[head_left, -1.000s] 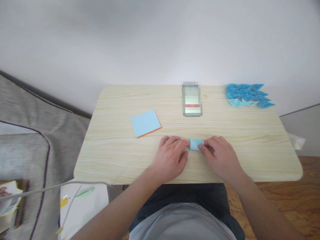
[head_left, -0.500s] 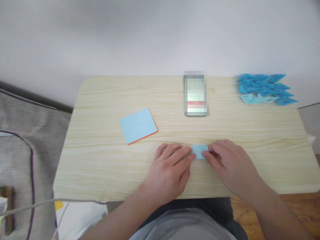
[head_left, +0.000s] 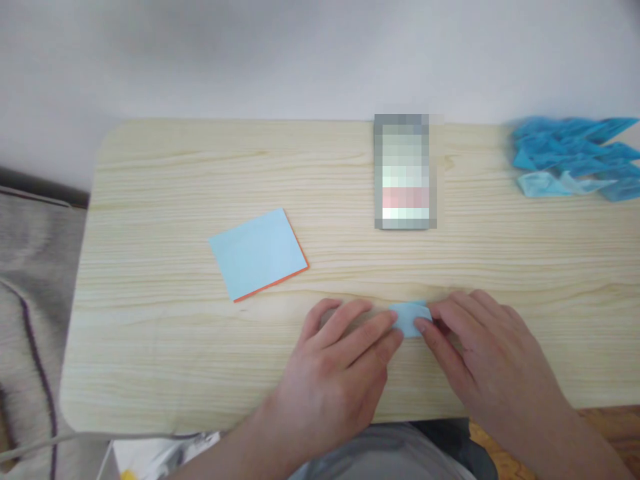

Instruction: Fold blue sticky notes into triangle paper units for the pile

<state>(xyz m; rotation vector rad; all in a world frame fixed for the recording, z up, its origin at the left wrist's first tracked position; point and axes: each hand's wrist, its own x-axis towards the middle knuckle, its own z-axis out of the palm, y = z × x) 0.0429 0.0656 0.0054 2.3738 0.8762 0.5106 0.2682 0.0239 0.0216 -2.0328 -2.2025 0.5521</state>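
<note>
Smooth, matt and creased

The bench (head_left: 150, 347) looks smooth, matt and wood-grained. The folded slip (head_left: 409, 321), stack (head_left: 257, 253) and, at two o'clock, creased shapes (head_left: 550, 155) look like matt paper; rough woven cloth (head_left: 40, 247) lies at nine.

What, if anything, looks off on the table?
The phone-like object at the back shows as coarse blocks, unlike everything around it. The blue-topped paper stack lies askew on the table. I see no spill.

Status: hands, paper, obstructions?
Left hand touching small light-blue paper piece, left end. Right hand pinching right end. Nothing visibly blocking; rectangular light-blue-topped, orange-edged paper pad lies apart.
</note>
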